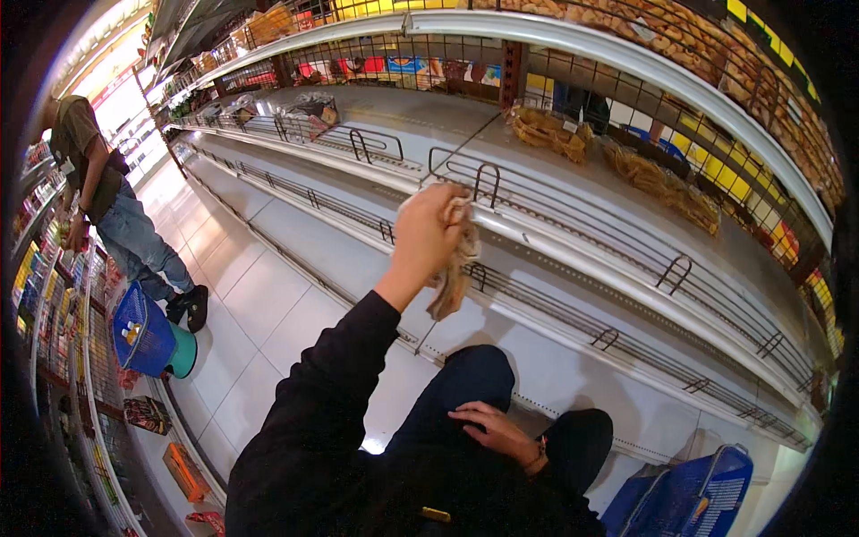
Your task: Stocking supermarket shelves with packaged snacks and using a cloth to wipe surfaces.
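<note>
My left hand (426, 231) grips a crumpled, stained cloth (451, 295) at the front edge of a metal shelf (577, 245). The cloth hangs down over the white shelf lip, beside a low wire fence (570, 194) that runs along the edge. My right hand (493, 433) rests on my leg (463, 382), holding nothing, with its fingers somewhat apart. A second, lower shelf with a wire rail (537, 295) runs below the cloth.
Bagged snacks (550, 131) lie on the shelf behind the fence. A blue shopping basket (711, 483) stands at lower right. Left, a person (100, 161) stands in the aisle by another blue basket (137, 332) on a teal stool or bin (182, 352). Stocked shelves (60, 322) line that side.
</note>
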Tool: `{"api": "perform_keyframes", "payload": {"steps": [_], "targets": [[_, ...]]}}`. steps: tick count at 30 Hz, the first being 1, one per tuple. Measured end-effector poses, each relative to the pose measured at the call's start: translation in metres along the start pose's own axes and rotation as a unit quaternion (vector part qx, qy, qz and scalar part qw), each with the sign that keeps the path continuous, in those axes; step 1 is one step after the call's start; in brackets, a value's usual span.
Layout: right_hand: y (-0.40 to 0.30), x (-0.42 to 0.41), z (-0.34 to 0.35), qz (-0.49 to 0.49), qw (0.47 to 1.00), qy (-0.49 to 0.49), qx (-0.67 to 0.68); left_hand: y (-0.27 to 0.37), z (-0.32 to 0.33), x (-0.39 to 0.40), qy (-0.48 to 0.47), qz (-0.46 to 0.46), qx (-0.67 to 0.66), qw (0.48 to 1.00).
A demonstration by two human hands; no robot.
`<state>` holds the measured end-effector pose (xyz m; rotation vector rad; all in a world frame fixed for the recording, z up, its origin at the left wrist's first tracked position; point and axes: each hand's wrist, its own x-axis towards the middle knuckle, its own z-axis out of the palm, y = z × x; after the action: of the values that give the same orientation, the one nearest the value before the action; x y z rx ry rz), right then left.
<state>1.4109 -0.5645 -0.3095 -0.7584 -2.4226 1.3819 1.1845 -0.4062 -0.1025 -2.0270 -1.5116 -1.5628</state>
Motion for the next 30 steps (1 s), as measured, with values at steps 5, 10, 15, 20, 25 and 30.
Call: {"api": "perform_keyframes", "payload": {"steps": [5, 10, 15, 20, 25, 30], "targets": [[-0.011, -0.003, -0.007, -0.043, 0.997, 0.048, 0.03, -0.007, -0.016, -0.023, -0.038, -0.058, -0.136, 0.988], [-0.018, -0.021, -0.019, -0.004, 0.994, 0.094, 0.052, -0.032, -0.025, -0.035, 0.15, -0.169, -0.264, 0.938], [-0.015, -0.021, -0.024, -0.005, 0.994, 0.107, 0.017, -0.043, 0.006, -0.027, 0.099, -0.035, -0.13, 0.986], [-0.016, -0.027, -0.023, 0.013, 0.993, 0.117, 0.025, -0.046, 0.001, -0.034, 0.083, 0.044, 0.01, 0.995], [-0.014, -0.033, -0.024, 0.023, 0.994, 0.1, 0.038, -0.042, -0.01, -0.026, 0.015, -0.008, 0.015, 1.0], [-0.011, -0.026, -0.029, -0.006, 0.996, 0.087, 0.028, -0.03, -0.011, -0.02, 0.012, -0.053, -0.038, 0.998]]}}
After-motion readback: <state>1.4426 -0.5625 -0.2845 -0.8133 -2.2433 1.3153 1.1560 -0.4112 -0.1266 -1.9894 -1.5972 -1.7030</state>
